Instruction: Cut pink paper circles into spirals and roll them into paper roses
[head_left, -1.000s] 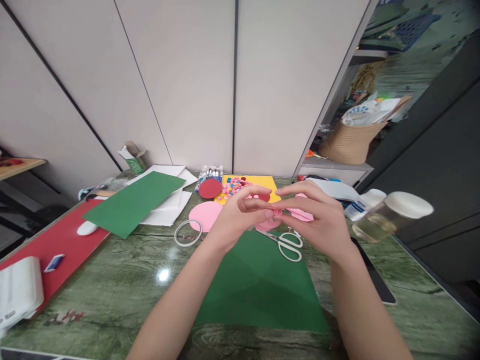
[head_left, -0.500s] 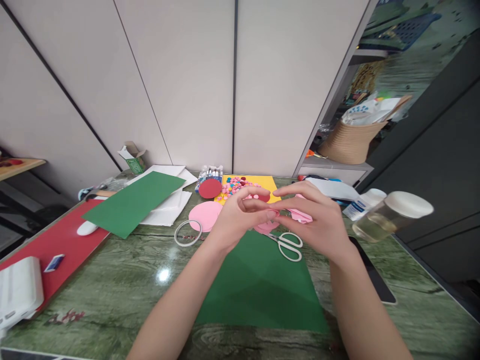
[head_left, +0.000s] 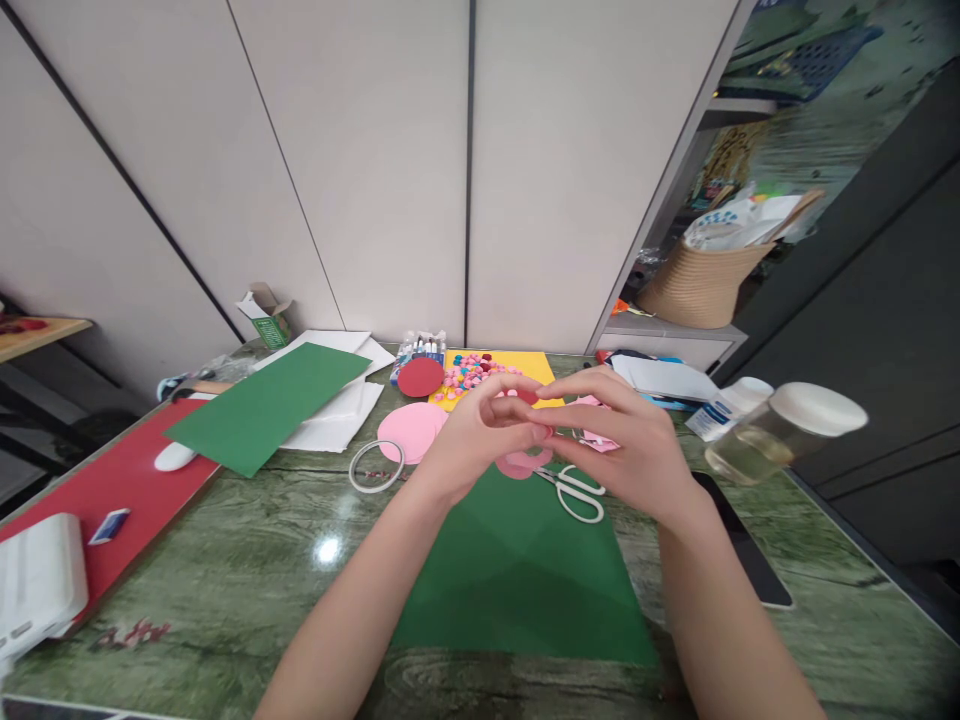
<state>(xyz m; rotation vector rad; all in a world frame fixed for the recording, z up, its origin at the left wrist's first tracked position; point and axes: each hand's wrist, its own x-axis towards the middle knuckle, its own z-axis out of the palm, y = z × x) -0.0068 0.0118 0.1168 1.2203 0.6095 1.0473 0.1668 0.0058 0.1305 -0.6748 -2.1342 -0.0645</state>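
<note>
My left hand [head_left: 480, 435] and my right hand [head_left: 626, 440] meet above the green sheet [head_left: 525, 580]. Their fingertips pinch a small roll of pink paper [head_left: 546, 433], mostly covered by the fingers. Just under them curves a pink paper strip [head_left: 517, 467]; whether it hangs from the roll or rests on the sheet I cannot tell. White-handled scissors [head_left: 580, 498] lie below my right hand, blades pointing left. Left of my left hand are a pink paper disc [head_left: 405, 432] and a white ring [head_left: 376, 468]. Pink scraps [head_left: 596, 432] show behind my right fingers.
Behind my hands, small colourful pieces [head_left: 476, 372] cover a yellow sheet [head_left: 536, 364], beside a red disc [head_left: 420, 377]. A phone [head_left: 739, 540], a clear jar [head_left: 780, 435] and a white bottle [head_left: 727, 408] stand right. Another green sheet [head_left: 274, 405] overlaps papers and a red sheet [head_left: 142, 490].
The curved pink strip has shifted slightly left and shows more of its loop. My right fingers have moved a little closer to the left ones around the pink roll.
</note>
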